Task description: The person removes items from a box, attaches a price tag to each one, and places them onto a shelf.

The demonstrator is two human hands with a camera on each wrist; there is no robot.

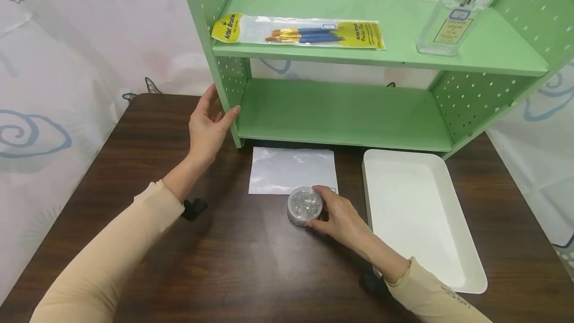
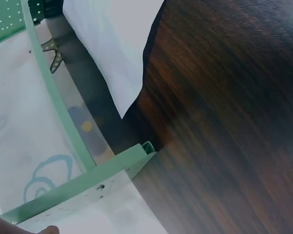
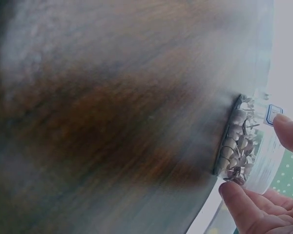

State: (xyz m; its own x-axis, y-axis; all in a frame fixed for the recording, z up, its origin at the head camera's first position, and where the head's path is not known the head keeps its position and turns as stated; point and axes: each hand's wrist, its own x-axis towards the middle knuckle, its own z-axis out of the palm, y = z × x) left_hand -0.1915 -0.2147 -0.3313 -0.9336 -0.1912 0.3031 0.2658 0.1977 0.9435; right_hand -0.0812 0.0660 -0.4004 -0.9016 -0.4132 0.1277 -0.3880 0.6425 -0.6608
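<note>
My right hand [image 1: 343,218] grips a small round clear tub [image 1: 305,206] from its right side, thumb and fingers around its wall. In the right wrist view, silver thumbtacks [image 3: 238,141] fill the base of the tub, and a small blue-edged label shows by a fingertip. The tub is low over the dark table, just in front of a flat white sheet [image 1: 291,168]. My left hand [image 1: 208,126] is at the left side panel of a green shelf unit [image 1: 345,113], fingers extended along its outer side and thumb at its front edge. Only fingertips show in the left wrist view.
On the upper shelf lie a packet of artist brushes [image 1: 309,34] and, at the right, a clear glass perfume bottle [image 1: 453,26]. A shallow white tray [image 1: 412,203] lies right of my right hand, its far end close to the shelf's front. A patterned cloth [image 1: 112,44] hangs behind.
</note>
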